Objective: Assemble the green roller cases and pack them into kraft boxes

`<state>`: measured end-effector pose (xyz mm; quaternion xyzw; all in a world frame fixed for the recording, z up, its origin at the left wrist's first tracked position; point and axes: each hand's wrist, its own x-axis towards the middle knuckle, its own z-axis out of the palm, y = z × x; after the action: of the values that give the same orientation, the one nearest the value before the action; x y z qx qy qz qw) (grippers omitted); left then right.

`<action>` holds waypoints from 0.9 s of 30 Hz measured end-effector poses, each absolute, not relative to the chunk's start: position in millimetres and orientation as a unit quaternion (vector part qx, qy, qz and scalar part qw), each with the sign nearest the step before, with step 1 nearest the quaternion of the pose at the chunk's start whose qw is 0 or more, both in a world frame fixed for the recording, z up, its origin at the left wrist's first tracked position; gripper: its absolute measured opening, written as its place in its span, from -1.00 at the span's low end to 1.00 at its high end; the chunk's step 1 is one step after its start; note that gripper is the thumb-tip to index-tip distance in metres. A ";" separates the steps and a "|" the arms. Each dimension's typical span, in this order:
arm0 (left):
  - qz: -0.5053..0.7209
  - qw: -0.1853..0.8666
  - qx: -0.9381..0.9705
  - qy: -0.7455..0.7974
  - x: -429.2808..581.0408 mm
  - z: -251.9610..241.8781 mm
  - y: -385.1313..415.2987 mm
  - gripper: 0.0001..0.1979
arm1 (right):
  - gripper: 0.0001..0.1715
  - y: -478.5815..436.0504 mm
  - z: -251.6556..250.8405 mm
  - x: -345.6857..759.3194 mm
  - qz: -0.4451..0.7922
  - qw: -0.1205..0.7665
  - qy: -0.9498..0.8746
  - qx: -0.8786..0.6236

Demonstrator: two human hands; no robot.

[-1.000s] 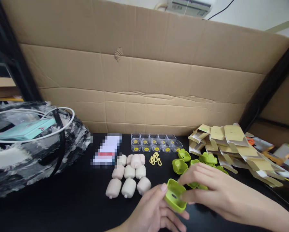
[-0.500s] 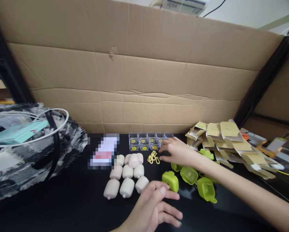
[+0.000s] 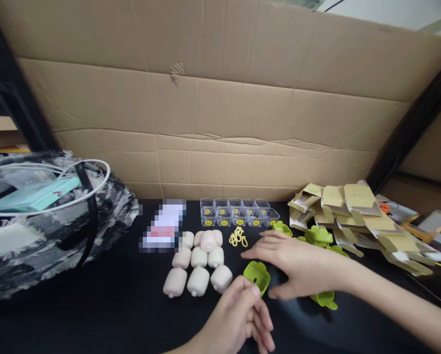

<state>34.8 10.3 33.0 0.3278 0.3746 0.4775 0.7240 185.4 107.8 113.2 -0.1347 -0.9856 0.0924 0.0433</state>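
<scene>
Opening cameraward, green cup [image 3: 259,274] leaves long axis unclear.

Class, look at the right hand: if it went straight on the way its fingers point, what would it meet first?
Most likely the yellow rings, just ahead of the right hand. Its height above the table is unclear, though, so it might pass over them.
</scene>
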 end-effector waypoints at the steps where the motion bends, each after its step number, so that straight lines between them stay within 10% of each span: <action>1: 0.474 0.724 0.329 0.377 34.6 33.9 9.7 -0.44 | -0.40 107.0 110.6 185.9 0.087 0.050 -0.985 -0.141; 7: 0.465 0.739 0.306 0.379 34.6 34.4 10.3 -0.22 | -0.62 86.6 117.4 187.1 0.071 0.168 -0.959 -0.218; 27: 0.432 0.763 0.381 0.292 26.3 35.9 7.4 -0.46 | -0.71 138.9 100.1 134.7 0.012 -0.050 -0.924 -0.379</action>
<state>26.3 7.4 35.9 0.3812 0.2917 0.4322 0.7634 134.7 138.9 100.1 -0.3791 -0.9239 0.0122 -0.0505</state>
